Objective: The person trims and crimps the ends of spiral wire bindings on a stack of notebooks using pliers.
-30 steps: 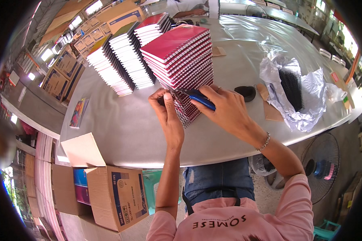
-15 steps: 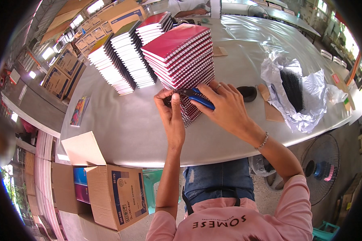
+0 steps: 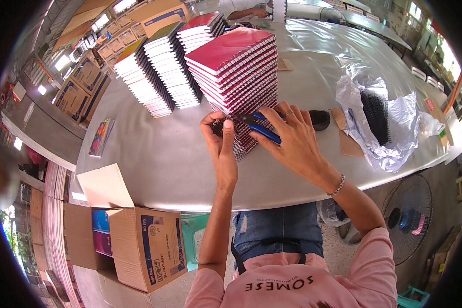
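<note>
A tall stack of red spiral notebooks [image 3: 236, 54] stands in front of me, its bound edges turned toward my right. My left hand [image 3: 223, 149] is closed at the near, lower corner of the stack, thumb and fingers pinching a notebook at its spiral binding. In my right hand [image 3: 297, 138] is a pair of blue-handled cutting pliers [image 3: 265, 134], handles spread apart. Their dark jaws touch or nearly touch the binding beside my left thumb; the exact contact is too small to tell. Part of the lower stack is hidden behind my fingers.
More notebook stacks [image 3: 172, 66] stand behind on the left. Crumpled white paper [image 3: 403, 138] holds black binding coils [image 3: 374, 115] on the right, near a dark round object [image 3: 320, 120]. An open carton [image 3: 149, 246] sits below the table's left edge; a fan [image 3: 408, 218] is at lower right.
The pliers' handles have spread wider, and my right hand has shifted slightly right. My left hand stays at the notebook's corner; the whole view has shifted slightly.
</note>
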Motion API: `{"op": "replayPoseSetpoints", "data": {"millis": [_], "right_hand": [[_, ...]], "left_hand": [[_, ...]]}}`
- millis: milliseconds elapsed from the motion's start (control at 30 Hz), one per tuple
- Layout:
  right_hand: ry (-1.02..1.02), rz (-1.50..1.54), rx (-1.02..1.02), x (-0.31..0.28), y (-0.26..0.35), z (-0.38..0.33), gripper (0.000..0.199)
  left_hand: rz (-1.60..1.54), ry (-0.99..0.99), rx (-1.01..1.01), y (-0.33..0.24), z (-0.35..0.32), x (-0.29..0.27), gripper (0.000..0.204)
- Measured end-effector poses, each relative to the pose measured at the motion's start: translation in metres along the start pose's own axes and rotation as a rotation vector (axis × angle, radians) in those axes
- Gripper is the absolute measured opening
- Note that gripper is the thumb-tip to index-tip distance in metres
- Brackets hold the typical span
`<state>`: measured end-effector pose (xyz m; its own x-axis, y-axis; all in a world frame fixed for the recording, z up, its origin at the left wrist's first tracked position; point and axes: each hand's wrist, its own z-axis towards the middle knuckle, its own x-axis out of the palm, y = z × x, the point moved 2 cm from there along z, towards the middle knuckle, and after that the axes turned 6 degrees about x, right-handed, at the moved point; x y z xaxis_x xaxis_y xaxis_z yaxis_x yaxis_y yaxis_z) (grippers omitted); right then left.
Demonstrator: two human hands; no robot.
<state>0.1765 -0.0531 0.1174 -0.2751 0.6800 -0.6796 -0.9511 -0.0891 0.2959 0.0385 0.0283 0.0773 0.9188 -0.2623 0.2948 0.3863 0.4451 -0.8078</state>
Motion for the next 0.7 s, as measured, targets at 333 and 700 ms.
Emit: {"op": "replayPoseSetpoints", "data": {"millis": [333,700], "right_hand": [[0.239,0.068,0.166,0.009,0.004,0.003,0.033],[0.011,0.021,-0.023,0.005,-0.007,-0.006,0.04]], "left_hand": [[0.111,0.017,0.033,0.005,-0.002,-0.003,0.024],[0.016,0.005,0.012,0.006,-0.006,-0.002,0.026]]}}
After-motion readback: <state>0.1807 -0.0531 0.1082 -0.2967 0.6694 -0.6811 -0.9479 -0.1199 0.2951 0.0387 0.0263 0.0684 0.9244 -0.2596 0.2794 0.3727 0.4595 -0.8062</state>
